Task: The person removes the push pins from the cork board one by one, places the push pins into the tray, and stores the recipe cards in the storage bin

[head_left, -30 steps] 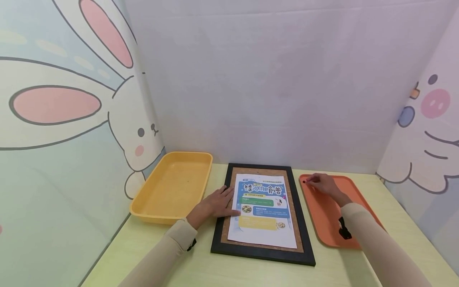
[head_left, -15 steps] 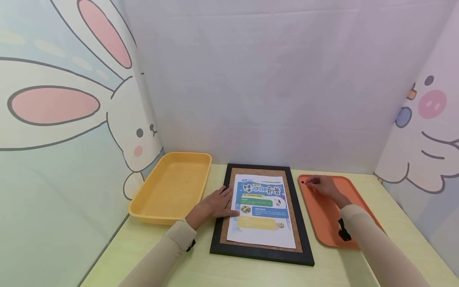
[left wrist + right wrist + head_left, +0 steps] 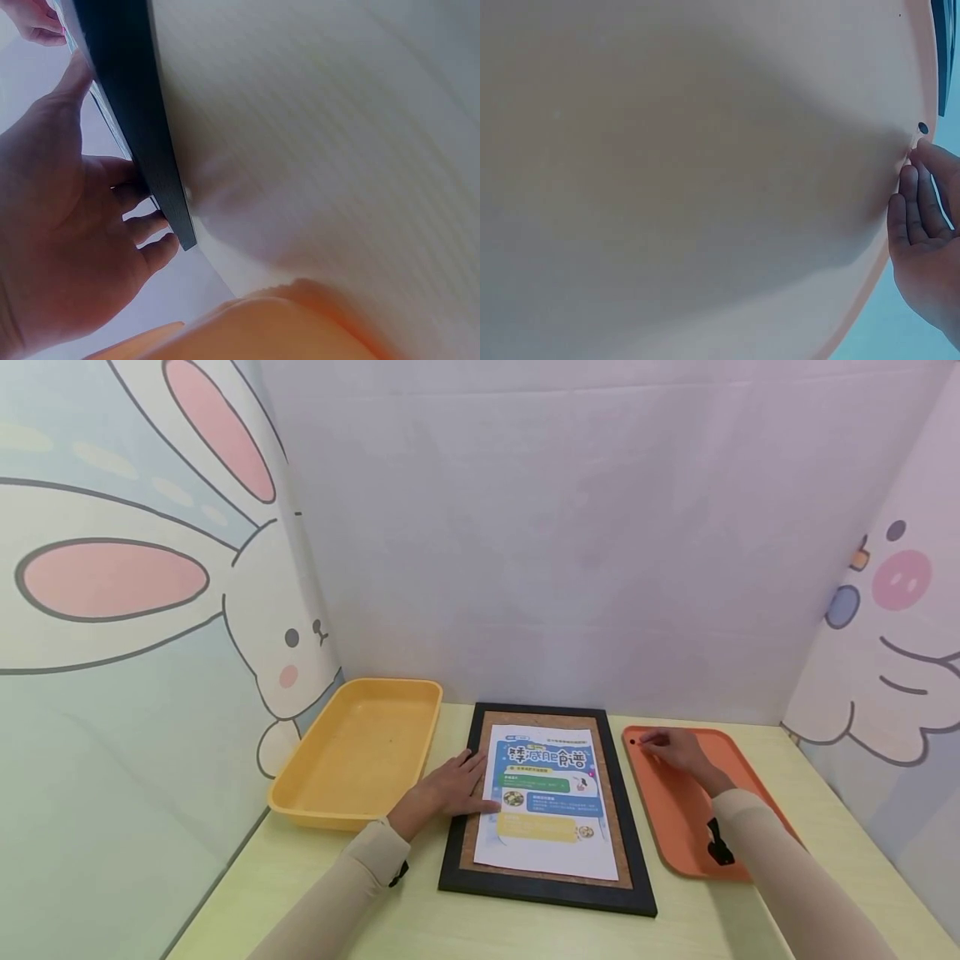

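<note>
A printed sheet (image 3: pixel 551 860) with Chinese lettering and coloured panels lies on a black-framed cork board (image 3: pixel 645 860). My left hand (image 3: pixel 450 787) rests flat on the board's left side, fingers over the frame (image 3: pixel 139 97) and thumb on the sheet. At the orange tray's (image 3: pixel 675 835) far left corner, beside a dark round hole (image 3: pixel 632 742), is my right hand (image 3: pixel 673 748). Its thumb and fingertips pinch a tiny pale pinkish thing, mostly hidden by them. In the right wrist view the right hand (image 3: pixel 930 217) is bent at the tray's rim (image 3: pixel 870 292), the hole (image 3: pixel 922 128) just beyond its fingertips.
A deep yellow tray (image 3: pixel 360 752) stands left of the board, close to the left hand. A pale wall (image 3: pixel 540 568) rises behind, and side panels (image 3: pixel 150 752) with cartoon animals close in the pale wooden table (image 3: pixel 420 927).
Both hands keep nearly the same places. At the tray corner, the right fingertips have shifted slightly away from the dark hole; the left hand stays on the board.
</note>
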`<state>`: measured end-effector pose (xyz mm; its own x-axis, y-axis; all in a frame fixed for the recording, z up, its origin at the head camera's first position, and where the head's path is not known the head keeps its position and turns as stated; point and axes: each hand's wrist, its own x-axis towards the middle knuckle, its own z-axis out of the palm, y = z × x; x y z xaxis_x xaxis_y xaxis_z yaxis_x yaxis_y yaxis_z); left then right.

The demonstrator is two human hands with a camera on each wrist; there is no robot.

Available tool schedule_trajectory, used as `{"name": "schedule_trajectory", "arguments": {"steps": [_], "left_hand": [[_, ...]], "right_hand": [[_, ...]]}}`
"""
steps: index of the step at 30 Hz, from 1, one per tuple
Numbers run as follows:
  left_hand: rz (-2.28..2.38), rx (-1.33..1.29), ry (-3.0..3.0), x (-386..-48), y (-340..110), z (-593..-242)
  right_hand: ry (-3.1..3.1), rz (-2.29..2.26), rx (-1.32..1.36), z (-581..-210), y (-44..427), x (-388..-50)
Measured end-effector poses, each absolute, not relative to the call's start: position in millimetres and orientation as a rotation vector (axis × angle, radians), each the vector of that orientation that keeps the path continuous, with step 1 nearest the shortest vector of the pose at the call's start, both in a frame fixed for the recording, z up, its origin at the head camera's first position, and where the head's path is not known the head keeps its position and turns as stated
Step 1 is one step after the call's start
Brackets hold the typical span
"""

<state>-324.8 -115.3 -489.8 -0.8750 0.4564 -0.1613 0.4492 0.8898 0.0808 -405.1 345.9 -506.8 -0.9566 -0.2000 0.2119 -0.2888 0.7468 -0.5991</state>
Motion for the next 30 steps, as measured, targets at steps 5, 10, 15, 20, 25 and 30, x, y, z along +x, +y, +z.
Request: {"name": "schedule_trajectory", "arguments": {"steps": [5,10,15,20,25,30], "left_hand": [[0.045,0.698,2.88,-325,-115,-490],[0.045,0.696,2.879,-326,-115,-490],[0.058,0.689,2.877,-325,-115,-491],[0.049,0.686,2.881,-325,-115,-491],[0.048,0.678,2.882,-325,-114,-490],[0.06,0.671,2.878,-324,-114,-490]], "right_hand": [[-2.818,1.002,0.399,-505,346,-405],[-2.832,0.994,0.389,-503,345,-403],[-2.837,0.98,0.407,-499,343,-401],[-2.849,1.001,0.392,-499,341,-401],[-2.852,1.018,0.355,-500,338,-400],[-2.833,1.036,0.395,-501,335,-399]]}}
